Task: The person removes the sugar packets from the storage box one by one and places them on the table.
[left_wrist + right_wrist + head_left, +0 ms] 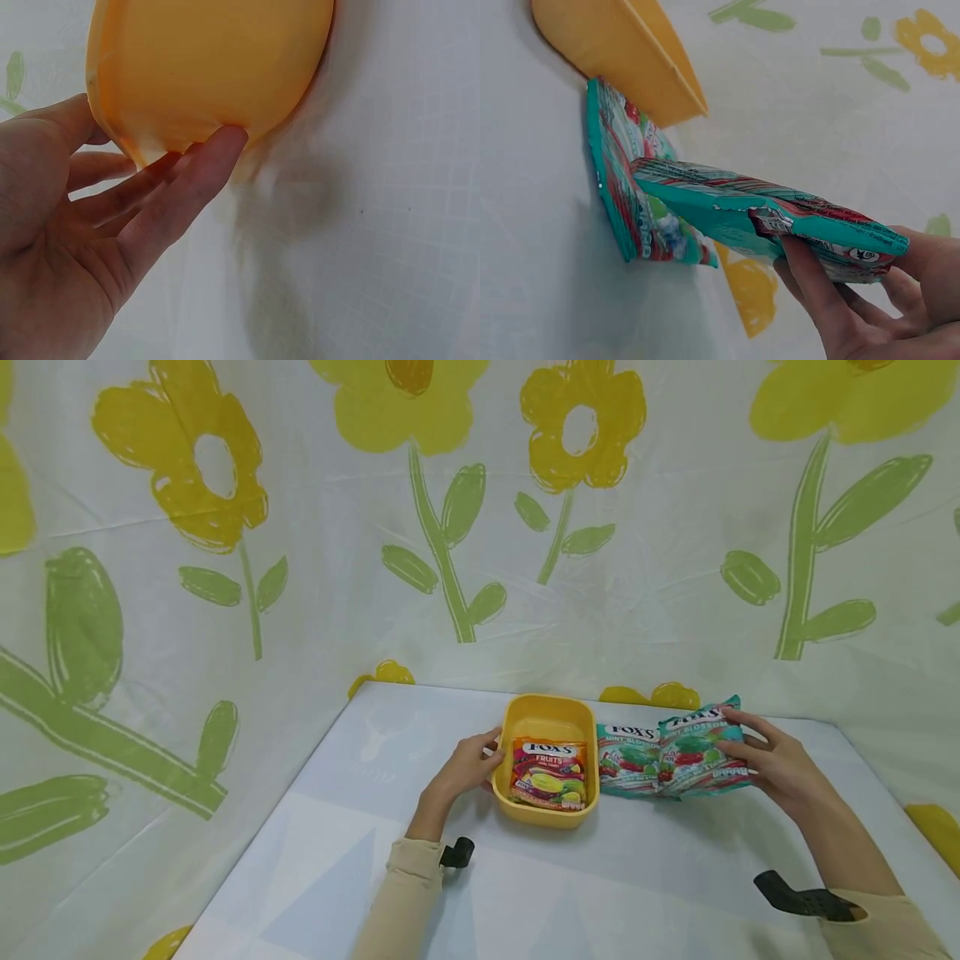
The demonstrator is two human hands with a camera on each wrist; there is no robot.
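My left hand [467,766] grips the left side of a yellow plastic container [546,816], thumb at the rim and fingers against the outer wall in the left wrist view. Inside it lies a red and orange Fox's Fruits candy bag [549,775]. To the right, a teal Fox's Mint Blossom candy bag [627,762] lies on the table against the container. My right hand [783,770] pinches a second teal Mint Blossom bag [703,750] by its right end. In the right wrist view this held bag [772,217] tilts up, its far end overlapping the lying bag [641,187].
Everything stands on a white table [600,893] with pale blue triangle shapes. A white curtain [660,577] printed with yellow flowers and green leaves hangs behind the table's back edge and along its left side. Black straps with mounts [810,902] sit on both wrists.
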